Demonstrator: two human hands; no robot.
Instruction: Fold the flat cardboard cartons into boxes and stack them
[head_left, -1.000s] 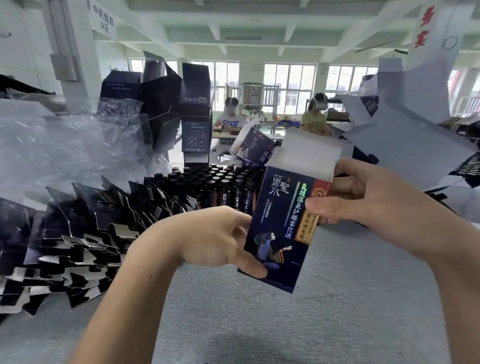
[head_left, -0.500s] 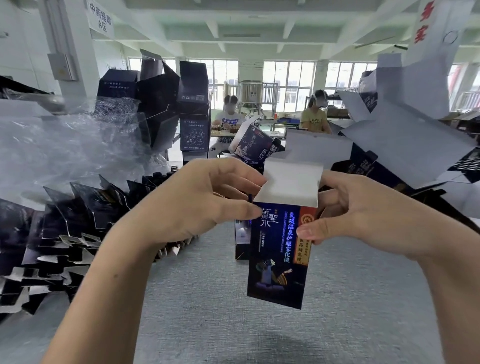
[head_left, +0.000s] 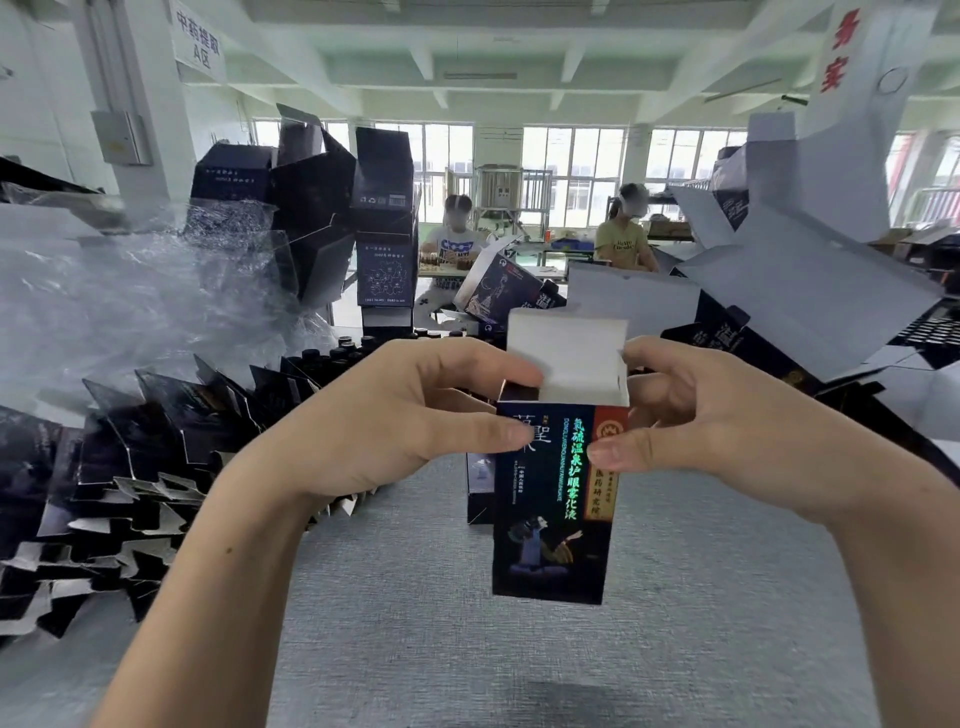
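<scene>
You've got the carton (head_left: 550, 499) up in the air over the grey table (head_left: 519, 670), upright. Your left hand (head_left: 395, 415) and right hand (head_left: 717, 431) each pinch it near the top, thumbs on the printed front and fingers curled round behind.

The top flap (head_left: 566, 358) stands open, so that's where I'd watch out. It's thin board, and if you push it in crooked, the tuck edge will probably buckle or catch on the rim. Squeeze too hard and the walls could dent or skew back toward flat. I can't tell from here if the bottom is closed, so a loose bottom might pop too.

Material-wise, it's a tall, narrow rectangle with a glossy dark blue print, shiny lettering and a plain matte white inside. The slick finish likely shows creases easily. The flat cartons (head_left: 130, 467) fan out on your left, all jagged flaps, and the folded boxes (head_left: 384, 223) are stacked behind them.
</scene>
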